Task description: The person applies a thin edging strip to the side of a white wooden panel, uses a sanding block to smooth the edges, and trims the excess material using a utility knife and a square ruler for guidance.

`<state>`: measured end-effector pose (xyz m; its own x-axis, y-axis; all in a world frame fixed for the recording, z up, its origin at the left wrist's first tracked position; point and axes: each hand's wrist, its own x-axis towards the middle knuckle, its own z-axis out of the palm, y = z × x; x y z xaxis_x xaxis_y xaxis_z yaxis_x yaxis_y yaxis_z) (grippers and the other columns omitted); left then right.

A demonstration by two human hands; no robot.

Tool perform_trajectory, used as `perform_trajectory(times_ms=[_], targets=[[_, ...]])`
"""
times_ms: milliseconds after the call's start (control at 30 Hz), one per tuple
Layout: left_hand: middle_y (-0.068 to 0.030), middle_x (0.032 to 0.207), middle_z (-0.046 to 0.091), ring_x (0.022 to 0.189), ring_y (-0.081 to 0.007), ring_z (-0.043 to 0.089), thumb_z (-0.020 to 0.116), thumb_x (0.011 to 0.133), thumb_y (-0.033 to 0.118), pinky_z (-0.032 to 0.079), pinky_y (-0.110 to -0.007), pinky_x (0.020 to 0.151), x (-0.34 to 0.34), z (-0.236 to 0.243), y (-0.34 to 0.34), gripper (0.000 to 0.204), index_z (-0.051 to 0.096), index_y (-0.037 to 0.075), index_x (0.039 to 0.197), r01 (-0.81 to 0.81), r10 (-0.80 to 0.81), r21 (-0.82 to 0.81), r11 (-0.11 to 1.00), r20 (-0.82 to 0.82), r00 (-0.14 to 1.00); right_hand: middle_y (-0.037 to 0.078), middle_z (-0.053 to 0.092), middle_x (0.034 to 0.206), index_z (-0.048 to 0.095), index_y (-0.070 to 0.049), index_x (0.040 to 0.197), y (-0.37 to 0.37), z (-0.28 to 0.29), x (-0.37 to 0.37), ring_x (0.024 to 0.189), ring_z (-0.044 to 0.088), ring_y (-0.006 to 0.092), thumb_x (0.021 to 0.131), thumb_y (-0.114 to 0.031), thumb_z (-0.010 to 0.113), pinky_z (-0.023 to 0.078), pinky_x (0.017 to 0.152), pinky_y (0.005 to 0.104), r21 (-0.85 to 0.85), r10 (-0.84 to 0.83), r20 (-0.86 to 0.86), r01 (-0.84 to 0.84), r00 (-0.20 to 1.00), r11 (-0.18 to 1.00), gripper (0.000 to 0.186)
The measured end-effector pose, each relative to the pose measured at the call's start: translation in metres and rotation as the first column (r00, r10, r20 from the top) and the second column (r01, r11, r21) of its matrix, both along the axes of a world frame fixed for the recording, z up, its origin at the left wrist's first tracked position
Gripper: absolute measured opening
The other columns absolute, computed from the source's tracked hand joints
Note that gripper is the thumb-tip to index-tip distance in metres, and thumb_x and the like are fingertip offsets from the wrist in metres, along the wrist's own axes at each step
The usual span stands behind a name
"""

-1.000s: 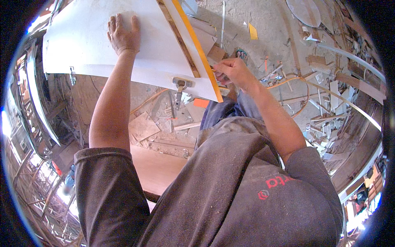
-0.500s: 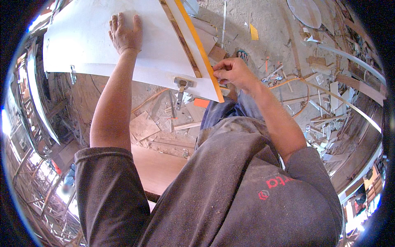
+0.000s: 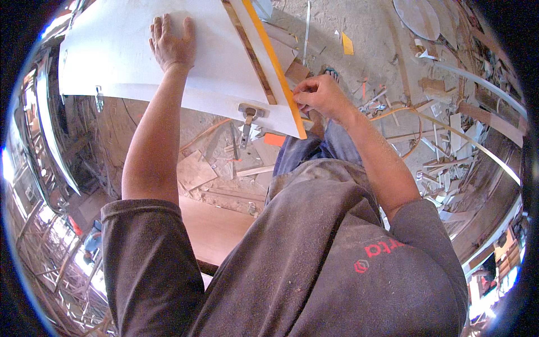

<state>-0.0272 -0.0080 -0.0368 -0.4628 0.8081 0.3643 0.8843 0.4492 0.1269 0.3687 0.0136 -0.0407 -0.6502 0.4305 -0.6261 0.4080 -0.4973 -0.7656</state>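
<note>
My left hand (image 3: pixel 171 48) lies flat with fingers apart on a large white panel (image 3: pixel 112 56). The panel has a brown wooden strip (image 3: pixel 250 56) and a bright orange band (image 3: pixel 278 62) along its right edge. One metal hinge (image 3: pixel 247 118) sits on the lower border near the corner, another (image 3: pixel 99 96) farther left. At the orange edge, my right hand (image 3: pixel 317 95) has its fingers bent and closed in a pinch against the band; I cannot make out what is between the fingertips.
Wood offcuts (image 3: pixel 193 171), long pale strips (image 3: pixel 483 151) and an orange cord or strip (image 3: pixel 421 132) litter the dusty floor (image 3: pixel 370 62). A sandalled foot (image 3: pixel 331 73) shows beyond my right hand. Below the panel lies a plywood board (image 3: pixel 216 227). Another person (image 3: pixel 92 241) is at the far left rim.
The panel and both hands have shifted very slightly upward and right in the picture. My right fingers remain at the orange edge.
</note>
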Motion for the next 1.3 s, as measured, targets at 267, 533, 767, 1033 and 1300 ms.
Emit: perform_trajectory(times_ms=[267, 533, 767, 1033, 1300], targets=[[-0.0200, 0.159, 0.045, 0.151, -0.0368, 0.037, 0.052, 0.101, 0.061, 0.027, -0.046, 0.124, 0.000, 0.001, 0.000, 0.075, 0.051, 0.004, 0.150, 0.022, -0.021, 0.011, 1.000, -0.051, 0.998, 0.011, 0.074, 0.085, 0.073, 0.008, 0.100, 0.005, -0.008, 0.000, 0.075, 0.074, 0.0164, 0.090, -0.010, 0.073, 0.063, 0.066, 0.0291, 0.073, 0.084, -0.027, -0.081, 0.996, 0.994, 0.021], [-0.0212, 0.159, 0.045, 0.150, -0.0376, 0.037, 0.050, 0.102, 0.061, 0.027, -0.048, 0.124, 0.000, 0.000, 0.002, 0.075, 0.050, 0.004, 0.150, 0.017, -0.016, 0.013, 1.000, -0.054, 0.998, 0.010, 0.073, 0.082, 0.072, 0.005, 0.095, -0.004, -0.006, -0.002, 0.070, 0.071, 0.0136, 0.087, -0.008, 0.072, 0.059, 0.063, 0.0284, 0.217, 0.073, 0.063, -0.085, 0.995, 0.973, 0.016], [-0.0156, 0.166, 0.035, 0.157, -0.0313, 0.025, 0.044, 0.100, 0.066, 0.018, -0.047, 0.129, 0.001, 0.003, 0.005, 0.080, 0.042, 0.010, 0.157, -0.027, 0.030, -0.052, 0.998, 0.062, 0.998, 0.007, 0.072, 0.074, 0.072, 0.003, 0.089, -0.028, -0.071, 0.024, 0.062, 0.065, 0.0136, 0.087, -0.009, 0.078, 0.050, 0.055, 0.0278, 0.210, -0.040, 0.147, 0.009, 0.988, 0.978, 0.013], [-0.0199, 0.159, 0.045, 0.151, -0.0372, 0.036, 0.049, 0.101, 0.064, 0.026, -0.048, 0.125, -0.006, -0.002, 0.003, 0.076, 0.050, 0.006, 0.151, 0.016, -0.018, -0.035, 0.999, -0.061, 0.998, 0.011, 0.077, 0.085, 0.081, -0.004, 0.103, -0.027, -0.036, 0.045, 0.079, 0.072, 0.0194, 0.086, -0.019, 0.080, 0.058, 0.076, 0.0342, 0.229, 0.078, 0.198, -0.124, 0.977, 0.965, 0.023], [-0.0183, 0.165, 0.037, 0.156, -0.0338, 0.028, 0.048, 0.100, 0.064, 0.018, -0.049, 0.128, -0.005, -0.001, 0.004, 0.080, 0.044, 0.007, 0.156, -0.006, 0.007, -0.065, 0.998, 0.019, 1.000, 0.008, 0.075, 0.099, 0.074, 0.001, 0.111, -0.033, 0.012, 0.029, 0.084, 0.070, 0.0140, 0.093, -0.012, 0.075, 0.058, 0.078, 0.0294, -0.246, -0.056, 0.030, 0.061, 0.998, 0.967, 0.023]])
